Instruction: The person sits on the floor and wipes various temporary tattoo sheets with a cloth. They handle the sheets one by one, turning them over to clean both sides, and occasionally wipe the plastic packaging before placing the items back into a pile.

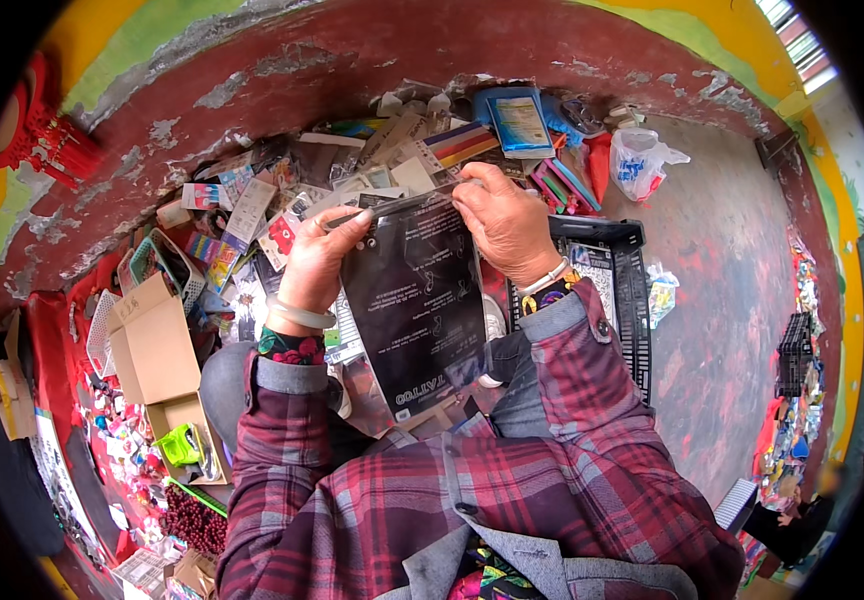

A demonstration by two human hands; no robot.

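Note:
A flat black sheet with pale print (417,310), in what looks like a clear plastic sleeve, hangs between my two hands above my lap. My left hand (314,262) pinches its upper left corner between thumb and fingers. At the upper right corner, the fingers of my right hand (505,222) are closed on the sleeve's edge. The print is upside down to me. Just right of the sheet stands a black plastic crate (635,310), with a similar printed packet (589,270) inside.
Loose packets and cards (252,212) are heaped along the wall ahead. An opened cardboard box (157,345) and a white basket (102,335) stand at left. A white plastic bag (642,165) lies on the floor at right. More small goods line the right wall.

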